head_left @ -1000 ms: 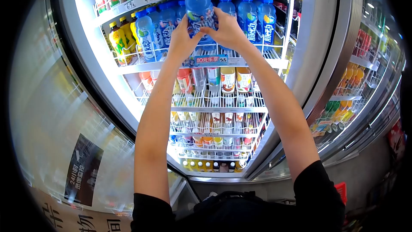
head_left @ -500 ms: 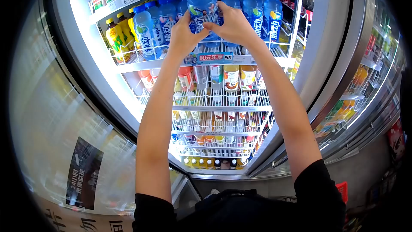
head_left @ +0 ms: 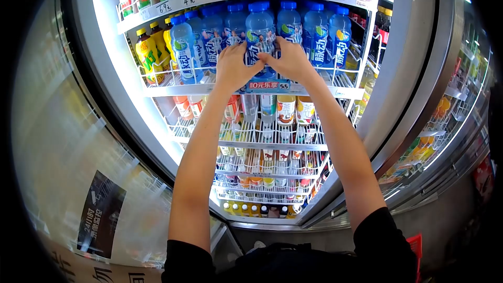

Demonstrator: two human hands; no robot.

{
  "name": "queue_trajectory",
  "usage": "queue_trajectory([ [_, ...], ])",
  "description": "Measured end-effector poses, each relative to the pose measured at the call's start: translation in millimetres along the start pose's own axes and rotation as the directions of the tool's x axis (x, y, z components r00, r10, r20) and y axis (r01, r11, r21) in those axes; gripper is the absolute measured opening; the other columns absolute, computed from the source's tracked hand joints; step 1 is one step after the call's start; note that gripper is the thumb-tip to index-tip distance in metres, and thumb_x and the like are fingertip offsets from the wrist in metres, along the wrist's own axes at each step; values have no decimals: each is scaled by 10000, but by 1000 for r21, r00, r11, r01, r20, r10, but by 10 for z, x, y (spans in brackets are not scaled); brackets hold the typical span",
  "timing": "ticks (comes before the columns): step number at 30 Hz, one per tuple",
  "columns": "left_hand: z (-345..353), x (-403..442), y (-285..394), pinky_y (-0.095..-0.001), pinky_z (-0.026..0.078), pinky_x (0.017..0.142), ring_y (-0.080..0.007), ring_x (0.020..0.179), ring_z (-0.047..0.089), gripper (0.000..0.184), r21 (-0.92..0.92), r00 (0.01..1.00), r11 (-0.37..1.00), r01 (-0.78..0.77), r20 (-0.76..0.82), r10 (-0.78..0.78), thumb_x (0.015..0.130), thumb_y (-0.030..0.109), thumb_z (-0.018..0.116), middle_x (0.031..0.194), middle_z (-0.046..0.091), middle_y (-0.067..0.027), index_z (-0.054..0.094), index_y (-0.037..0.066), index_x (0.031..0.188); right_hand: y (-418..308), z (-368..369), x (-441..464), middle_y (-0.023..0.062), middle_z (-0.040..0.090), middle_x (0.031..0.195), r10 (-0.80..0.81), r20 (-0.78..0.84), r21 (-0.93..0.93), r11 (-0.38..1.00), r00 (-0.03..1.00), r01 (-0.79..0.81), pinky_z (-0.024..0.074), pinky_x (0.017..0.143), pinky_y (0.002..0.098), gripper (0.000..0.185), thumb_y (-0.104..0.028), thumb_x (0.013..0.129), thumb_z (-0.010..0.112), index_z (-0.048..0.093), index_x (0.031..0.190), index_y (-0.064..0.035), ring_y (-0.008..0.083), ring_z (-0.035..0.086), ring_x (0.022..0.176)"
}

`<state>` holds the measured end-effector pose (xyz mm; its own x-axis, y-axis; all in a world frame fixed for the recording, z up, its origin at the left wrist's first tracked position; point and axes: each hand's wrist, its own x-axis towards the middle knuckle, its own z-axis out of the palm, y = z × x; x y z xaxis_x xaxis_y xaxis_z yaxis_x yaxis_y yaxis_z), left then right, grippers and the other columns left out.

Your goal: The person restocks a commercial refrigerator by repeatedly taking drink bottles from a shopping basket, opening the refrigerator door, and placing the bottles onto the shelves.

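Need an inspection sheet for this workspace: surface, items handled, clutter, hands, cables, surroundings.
Surface: white wire shelf with a price strip on its front edge.
Items handled: blue-capped bottle, roughly upright between the hands; base contact unclear.
Clutter: more blue bottles on both sides; yellow bottles at the shelf's left end.
Hands: left hand on the bottle's left side, right hand on its right; thumbs in front.
Cables: nothing seen.
Surroundings: glass door standing open at left; another stocked cooler at right.
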<state>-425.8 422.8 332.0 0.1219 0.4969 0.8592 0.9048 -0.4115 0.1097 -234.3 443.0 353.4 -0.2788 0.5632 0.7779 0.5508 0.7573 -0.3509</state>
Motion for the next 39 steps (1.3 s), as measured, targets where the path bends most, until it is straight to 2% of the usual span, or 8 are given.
queue_trajectory([
  [7, 1, -15, 72, -447, 437, 989, -323, 1068, 653, 800, 20, 994, 996, 92, 56, -93, 752, 538, 709, 1119, 694, -209, 589, -25, 1308, -27, 11, -37, 319, 678, 1031, 49, -10, 13, 999, 999, -48, 533, 873, 469, 725, -478, 775, 740, 595, 1128, 139, 464, 665, 970],
  [18, -10, -197, 121, -449, 382, 1041, -315, 1178, 577, 805, 15, 998, 1000, 20, 64, -21, 885, 473, 640, 1218, 648, -184, 430, -72, 1439, -139, -70, -155, 335, 627, 1204, 112, 30, -21, 994, 993, -112, 504, 969, 424, 938, -493, 792, 749, 429, 1392, 153, 428, 636, 1129],
  [20, 25, -343, 174, -454, 350, 1071, -333, 1192, 552, 741, 46, 1000, 999, -3, -4, 3, 938, 410, 602, 1235, 628, -186, 393, -73, 1460, -104, -56, -290, 378, 565, 1256, -67, -152, -4, 998, 986, 67, 462, 1031, 434, 988, -442, 811, 758, 319, 1425, 194, 436, 561, 1229],
  [22, -50, -531, 299, -475, 332, 1104, -378, 1261, 508, 670, 75, 999, 996, -49, -3, 49, 972, 329, 574, 1318, 578, -213, 370, -66, 1474, -277, -188, -614, 316, 497, 1406, -128, -232, 102, 983, 964, 155, 394, 1104, 428, 816, -294, 868, 721, 341, 1457, 124, 426, 510, 1297],
  [24, -7, -722, 384, -484, 301, 1143, -400, 1354, 429, 642, -63, 989, 994, -84, -124, 76, 981, 275, 566, 1427, 491, -235, 352, -59, 1486, -362, -254, -980, 263, 519, 1418, -175, -273, 171, 959, 946, 226, 396, 1103, 420, 727, -265, 879, 702, 402, 1457, 58, 408, 517, 1300],
  [28, -213, -1050, 891, -463, 300, 1155, -405, 1408, 369, 571, -368, 993, 923, 116, 21, -117, 996, 202, 529, 1483, 441, -227, 361, 39, 1517, -446, -256, -1686, 246, 576, 1364, 25, -233, 377, 924, 972, 67, 425, 1077, 406, 657, -229, 896, 683, 438, 1455, 12, 367, 549, 1290],
  [31, -212, -1319, 1204, -434, 365, 1109, -367, 1327, 469, 517, -469, 986, 868, 163, 40, -163, 1013, 188, 509, 1439, 489, -212, 404, 75, 1506, -429, -275, -2122, 228, 557, 1393, 221, -132, 659, 748, 966, -81, 442, 1084, 382, 622, -165, 942, 656, 405, 1485, 4, 290, 558, 1291],
  [39, 1, -2107, 2206, -310, 489, 895, -187, 1080, 613, 378, -731, 928, 590, 343, 167, -333, 1028, 140, 509, 1277, 620, -111, 540, 57, 1396, -415, -896, -3122, 213, 576, 1368, 321, 49, 737, 628, 946, -251, 453, 1082, 364, 591, -119, 967, 630, 389, 1489, 19, 259, 582, 1262],
])
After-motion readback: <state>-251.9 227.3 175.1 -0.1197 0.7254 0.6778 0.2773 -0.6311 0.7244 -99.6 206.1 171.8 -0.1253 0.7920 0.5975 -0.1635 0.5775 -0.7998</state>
